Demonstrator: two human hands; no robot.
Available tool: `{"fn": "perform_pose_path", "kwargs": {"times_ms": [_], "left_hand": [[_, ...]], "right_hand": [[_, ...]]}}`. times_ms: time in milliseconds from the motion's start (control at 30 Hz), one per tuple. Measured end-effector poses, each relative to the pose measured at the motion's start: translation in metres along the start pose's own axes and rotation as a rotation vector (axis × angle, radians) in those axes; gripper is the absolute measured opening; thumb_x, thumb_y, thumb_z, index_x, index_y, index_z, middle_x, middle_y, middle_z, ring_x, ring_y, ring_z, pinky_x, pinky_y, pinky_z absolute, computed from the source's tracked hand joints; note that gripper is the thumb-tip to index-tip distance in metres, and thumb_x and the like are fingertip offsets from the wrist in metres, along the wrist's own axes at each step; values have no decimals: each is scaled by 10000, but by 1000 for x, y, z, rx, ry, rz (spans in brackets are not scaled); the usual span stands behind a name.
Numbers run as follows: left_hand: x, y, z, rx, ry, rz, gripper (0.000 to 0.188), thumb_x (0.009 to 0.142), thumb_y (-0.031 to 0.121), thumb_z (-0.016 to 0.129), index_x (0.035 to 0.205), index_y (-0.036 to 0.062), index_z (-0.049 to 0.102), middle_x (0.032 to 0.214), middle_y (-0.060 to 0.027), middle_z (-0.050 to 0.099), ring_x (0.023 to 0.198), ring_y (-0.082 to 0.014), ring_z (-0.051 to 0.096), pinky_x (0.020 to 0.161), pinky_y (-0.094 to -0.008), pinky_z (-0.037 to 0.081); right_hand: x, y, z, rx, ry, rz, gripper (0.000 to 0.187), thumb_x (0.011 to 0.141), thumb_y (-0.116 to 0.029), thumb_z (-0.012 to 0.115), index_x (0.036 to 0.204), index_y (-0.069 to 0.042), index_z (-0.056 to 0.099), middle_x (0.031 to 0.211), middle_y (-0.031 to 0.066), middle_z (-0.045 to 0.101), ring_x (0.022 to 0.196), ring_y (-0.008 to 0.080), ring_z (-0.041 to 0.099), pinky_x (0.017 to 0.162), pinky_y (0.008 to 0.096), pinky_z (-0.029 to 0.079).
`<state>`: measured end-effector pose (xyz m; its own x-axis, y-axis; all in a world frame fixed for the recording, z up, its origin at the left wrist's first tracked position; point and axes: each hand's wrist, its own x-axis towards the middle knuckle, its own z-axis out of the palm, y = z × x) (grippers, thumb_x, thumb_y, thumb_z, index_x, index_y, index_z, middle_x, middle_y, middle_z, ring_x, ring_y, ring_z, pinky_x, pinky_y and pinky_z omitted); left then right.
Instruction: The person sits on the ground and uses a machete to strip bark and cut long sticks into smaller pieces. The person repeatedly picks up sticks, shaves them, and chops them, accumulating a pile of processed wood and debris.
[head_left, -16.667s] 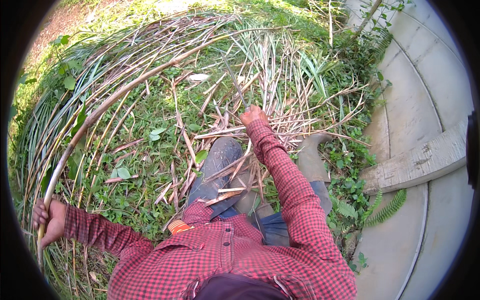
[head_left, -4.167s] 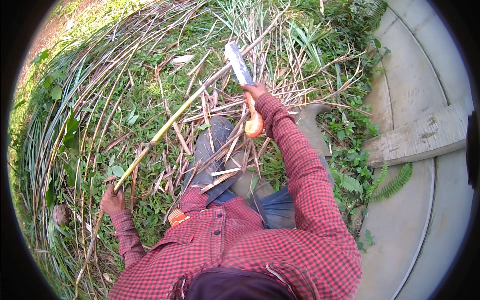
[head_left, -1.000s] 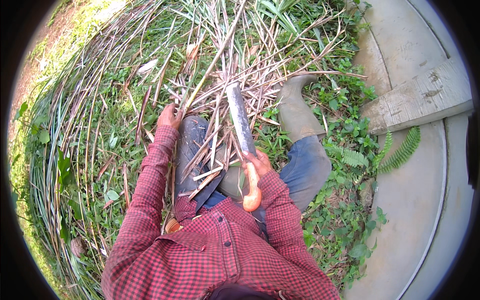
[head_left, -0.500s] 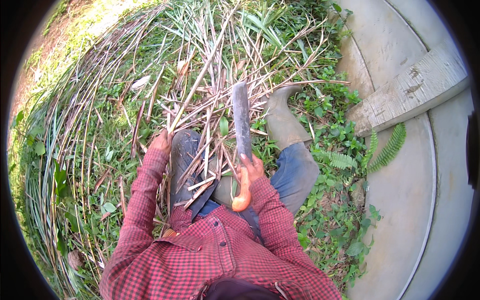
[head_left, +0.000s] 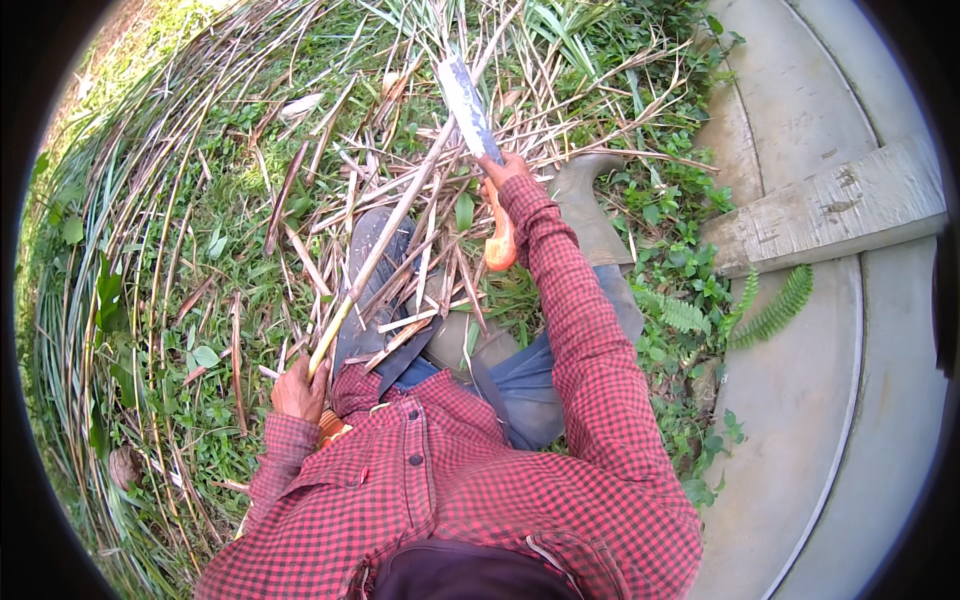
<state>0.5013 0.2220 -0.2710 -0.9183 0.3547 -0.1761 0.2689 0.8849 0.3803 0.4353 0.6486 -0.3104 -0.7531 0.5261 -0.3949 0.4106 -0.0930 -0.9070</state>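
Observation:
My right hand (head_left: pixel 502 172) is closed around a machete with an orange wooden handle (head_left: pixel 501 238). Its broad metal blade (head_left: pixel 466 103) points away from me and lies over or against a long, pale stalk (head_left: pixel 402 203); whether it touches cannot be seen. Low on the left, my left hand (head_left: pixel 300 390) grips the yellowish near end of this stalk, which slants away to the upper right. Cut strips and dry stalk pieces (head_left: pixel 430 265) lie over my dark boot (head_left: pixel 372 255) and between my legs.
Long cut stalks (head_left: pixel 100 300) lie heaped along the left. Green leaves and dry stems (head_left: pixel 560 50) spread at the far side. On the right are a wooden beam (head_left: pixel 830 205), a concrete surface (head_left: pixel 800 400) and a fern (head_left: pixel 775 310). My other boot (head_left: pixel 585 210) rests on the grass.
My right hand has moved forward with the machete, whose blade now reaches the stalk. My left hand has drawn back toward my body, pulling the stalk nearer.

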Motion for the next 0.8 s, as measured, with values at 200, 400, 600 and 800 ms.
{"fn": "perform_pose_path", "kwargs": {"times_ms": [200,400,600,800], "left_hand": [[10,-5,-1,-30,-42,-92,300,795,336,561,891,54,597,663,-199,562,643,-388,551,564,-449,412],[0,7,23,-41,-51,-4,310,803,337,561,789,28,538,632,-213,548,615,-401,542,533,-464,405],[26,25,23,-51,-65,21,286,798,322,556,847,40,558,656,-210,570,656,-396,561,576,-473,430],[28,22,28,-130,-2,51,321,782,335,576,746,17,560,617,-200,549,603,-369,555,545,-444,411]], "right_hand": [[-25,34,8,-284,-197,-69,448,762,-341,628,1021,21,574,633,81,574,477,143,544,458,282,470],[-36,42,-32,31,-205,182,422,776,-359,626,992,-10,528,602,44,527,399,109,483,381,245,438],[-61,76,-11,-363,-355,-137,437,781,-375,612,1033,-19,581,696,45,584,546,120,544,457,265,461],[-55,65,10,-137,-179,34,508,784,-393,602,1117,-15,542,796,78,589,655,145,552,530,292,477]]}}
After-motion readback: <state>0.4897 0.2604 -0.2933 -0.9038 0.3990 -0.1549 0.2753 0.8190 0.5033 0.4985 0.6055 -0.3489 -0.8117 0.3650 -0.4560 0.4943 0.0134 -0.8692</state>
